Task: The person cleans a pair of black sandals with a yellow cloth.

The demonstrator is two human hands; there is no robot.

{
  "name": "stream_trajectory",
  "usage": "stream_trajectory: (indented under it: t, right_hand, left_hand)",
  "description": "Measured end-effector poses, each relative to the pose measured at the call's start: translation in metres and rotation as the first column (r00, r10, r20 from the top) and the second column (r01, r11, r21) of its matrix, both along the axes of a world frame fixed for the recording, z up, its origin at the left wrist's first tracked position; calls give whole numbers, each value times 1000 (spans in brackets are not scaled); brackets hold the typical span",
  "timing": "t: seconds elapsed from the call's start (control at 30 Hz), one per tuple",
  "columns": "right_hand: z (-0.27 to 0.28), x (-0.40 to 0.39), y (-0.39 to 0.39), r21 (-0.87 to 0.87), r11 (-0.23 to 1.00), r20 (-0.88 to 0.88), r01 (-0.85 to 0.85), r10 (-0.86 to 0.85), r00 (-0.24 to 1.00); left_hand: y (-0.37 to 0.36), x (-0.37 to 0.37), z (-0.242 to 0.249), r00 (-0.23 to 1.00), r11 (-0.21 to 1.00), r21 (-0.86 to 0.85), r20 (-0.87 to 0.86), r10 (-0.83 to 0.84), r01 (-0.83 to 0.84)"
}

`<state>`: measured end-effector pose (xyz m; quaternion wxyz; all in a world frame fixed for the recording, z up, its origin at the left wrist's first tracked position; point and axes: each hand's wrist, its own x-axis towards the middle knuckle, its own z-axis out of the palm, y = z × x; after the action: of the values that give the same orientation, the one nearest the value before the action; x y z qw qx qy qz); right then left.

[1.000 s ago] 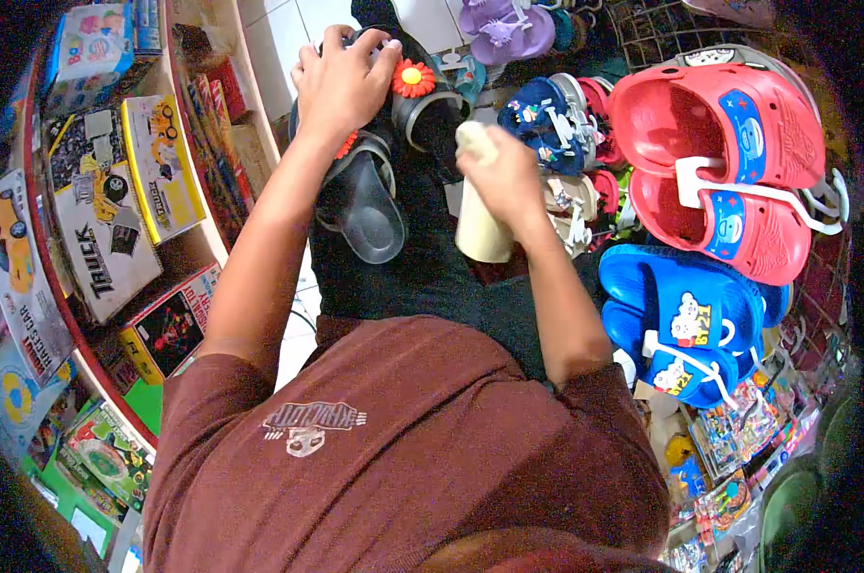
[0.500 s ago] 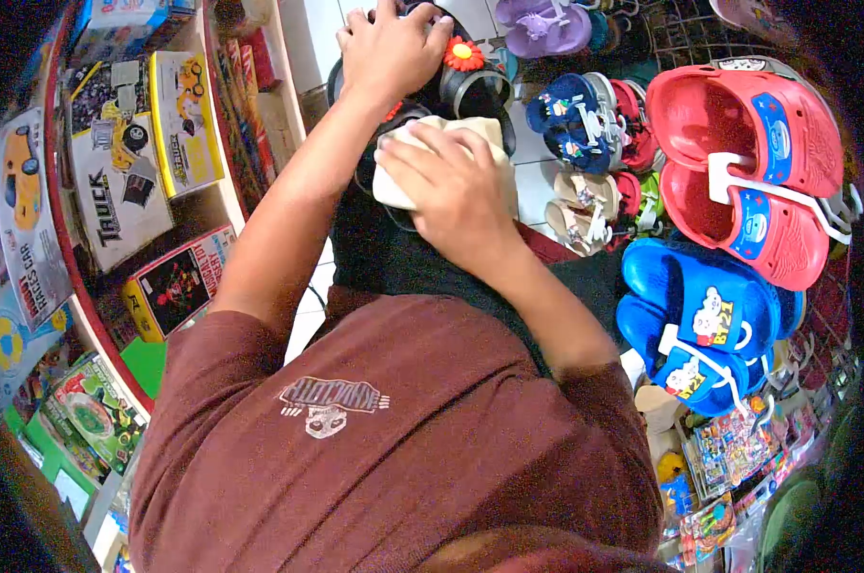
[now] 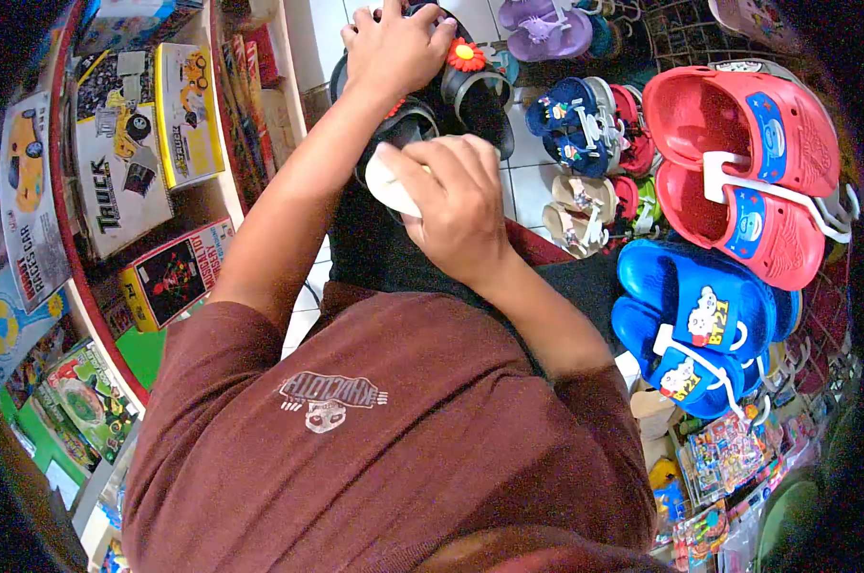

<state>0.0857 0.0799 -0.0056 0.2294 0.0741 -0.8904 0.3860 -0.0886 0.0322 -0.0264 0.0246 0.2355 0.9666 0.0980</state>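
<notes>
Grip notes: light, flexible, one weak point

Black sandal with a grey strap (image 3: pixel 416 125) sits under the left hand (image 3: pixel 391 53), toward the top of the view. Left palm down over its far end, fingers spread; undersides hidden, so can't tell whether it grasps or only presses. Second black sandal (image 3: pixel 487 121), same style, lies just to its right, carrying a red flower ornament with a yellow centre (image 3: pixel 466 55). Can't tell what the pair rests on.

Right hand (image 3: pixel 456 205) is wrapped over a cream-white wad, probably folded cloth (image 3: pixel 391 183), thumb along the top, fingers curled round the far side. Wad is at the near end of the first sandal and hides part of it; contact not clear.

Handling, my read: sandals light, rubbery sole, bends but springs back, hard to break. Smooth dark surface could skid under a push, so pin it. Best hold: sole edges or a flat palm over the strap. Flower is likely the fragile bit, glued or stitched; don't pull on it. Wad should be soft, near weightless, squashes to shape; hold from above with the whole hand, fingertips clear of the working face.
</notes>
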Motion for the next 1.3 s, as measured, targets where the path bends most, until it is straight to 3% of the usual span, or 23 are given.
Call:
stream_trajectory:
  t: [0.07, 0.17, 0.2, 0.33, 0.43, 0.47, 0.5, 0.53, 0.6, 0.63, 0.7, 0.77, 0.83, 0.9, 1.1, 1.3]
  right_hand:
    - [5, -4, 1, -12, 1000, -30, -12, 12, 999]
    - [-16, -1, -10, -10, 997, 61, -73, 73, 995]
    - [-13, 7, -6, 16, 986, 187, -164, 158, 970]
    - [1, 25, 5, 31, 966, 250, -255, 240, 938]
    - [14, 20, 29, -113, 908, 433, -404, 411, 802]
    - [15, 13, 36, -168, 917, 453, -361, 397, 798]
    - [3, 12, 38, -418, 907, 467, -56, 268, 843]
    - [-4, 9, 42, -608, 767, 484, 207, 151, 862]
    - [-27, -3, 58, -652, 604, 454, 459, -174, 874]
    - [-26, -8, 66, -623, 579, 442, 527, -295, 847]
    - [-43, -17, 79, -482, 699, 250, 528, -468, 848]
    - [-64, -24, 77, -341, 822, 136, 456, -436, 889]
    - [-76, -23, 62, -355, 879, 234, 317, -245, 941]
    - [-89, -23, 50, -104, 964, 178, 246, -225, 958]
    - [-93, -12, 40, 40, 998, 178, 54, -60, 982]
    - [-75, 0, 39, -6, 1000, 313, 8, -6, 950]
  left_hand:
    - [1, 0, 2, 1000, 1000, -9, 16, 3, -3]
    - [3, 1, -2, 1000, 1000, 21, -13, 12, -12]
    - [1, -3, -10, 999, 1000, -17, -37, 2, -2]
    - [-6, -8, -34, 995, 994, -104, -100, -20, 9]
    - [-7, -9, -37, 993, 996, -85, -115, -14, 4]
    - [-7, -9, -37, 993, 997, -74, -115, -13, 4]
    - [-6, -9, -38, 994, 999, -54, -109, -8, 2]
    - [-6, -9, -37, 995, 999, -33, -104, 1, -5]
    - [-7, -10, -34, 997, 999, -29, -81, 15, -17]
    - [-7, -10, -31, 998, 999, -46, -62, 17, -20]
    - [-5, -11, -30, 998, 998, -57, -52, 18, -21]
    - [-6, -11, -33, 998, 999, -51, -62, 14, -17]
    - [-5, -10, -32, 997, 997, -73, -80, -4, -2]
    - [-3, -8, -32, 996, 996, -93, -89, -13, 4]
    - [-4, -9, -32, 995, 995, -98, -98, -24, 14]
    - [-6, -7, -32, 994, 998, -65, -104, -20, 14]
